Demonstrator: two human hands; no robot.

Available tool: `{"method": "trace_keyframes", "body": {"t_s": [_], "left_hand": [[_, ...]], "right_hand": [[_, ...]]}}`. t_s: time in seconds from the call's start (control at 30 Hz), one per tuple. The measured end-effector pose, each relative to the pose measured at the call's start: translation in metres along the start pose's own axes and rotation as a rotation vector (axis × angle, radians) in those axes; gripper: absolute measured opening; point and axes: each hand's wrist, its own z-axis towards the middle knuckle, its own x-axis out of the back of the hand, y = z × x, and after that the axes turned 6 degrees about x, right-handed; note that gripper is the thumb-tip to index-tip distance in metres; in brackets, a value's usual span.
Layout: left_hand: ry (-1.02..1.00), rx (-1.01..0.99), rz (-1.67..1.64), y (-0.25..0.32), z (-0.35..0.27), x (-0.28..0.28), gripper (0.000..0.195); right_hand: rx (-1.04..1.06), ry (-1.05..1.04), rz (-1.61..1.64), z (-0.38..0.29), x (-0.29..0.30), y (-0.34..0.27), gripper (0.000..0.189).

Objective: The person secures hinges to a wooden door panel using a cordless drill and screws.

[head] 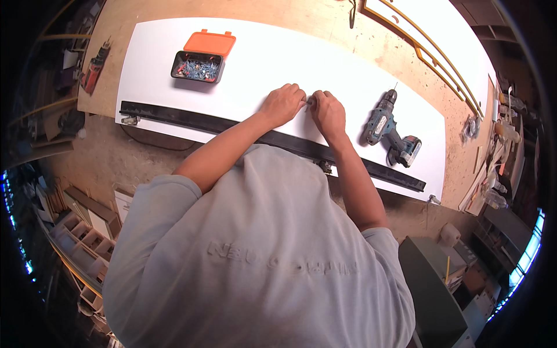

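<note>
Both of my hands are close together over a long white panel (pixel 261 48). The bent fingers of my right hand (pixel 327 112) pinch a small dark piece (pixel 310 101), too small to identify. Fingertips of my left hand (pixel 285 103) come up to the same piece from the other side; whether they grip it is hidden. Under my forearms a long black rail (pixel 174 116) lies along the panel's near edge. Right of my hands, a teal and black cordless drill (pixel 382 124) rests on its side. To the left stands a black box (pixel 198 67) of screws, its orange lid (pixel 209 43) folded back.
Small metal fittings, perhaps hinges, sit at the panel's near edge, one at the left (pixel 130 120) and one at the right (pixel 434 199). A red drill (pixel 95 67) lies on the wooden worktop (pixel 109 93). Yellow-edged frame pieces (pixel 428 61) lie at the far right.
</note>
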Motion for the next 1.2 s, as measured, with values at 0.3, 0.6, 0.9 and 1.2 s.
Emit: {"method": "trace_keyframes", "body": {"t_s": [0.3, 0.6, 0.9, 1.2], "left_hand": [[0.033, -0.078, 0.016, -0.005, -0.003, 0.002, 0.014], [-0.018, -0.171, -0.001, -0.015, -0.005, 0.007, 0.012], [-0.035, -0.205, -0.018, -0.01, 0.002, 0.008, 0.025], [-0.124, -0.252, 0.023, -0.014, 0.004, 0.008, 0.028]], "right_hand": [[0.003, 0.003, 0.123, -0.003, 0.006, 0.001, 0.013], [0.126, -0.015, -0.018, -0.002, 0.0, 0.007, 0.01], [0.1, -0.112, -0.14, 0.005, -0.007, 0.011, 0.009], [-0.599, 0.022, 1.49, -0.017, 0.022, 0.067, 0.015]]}}
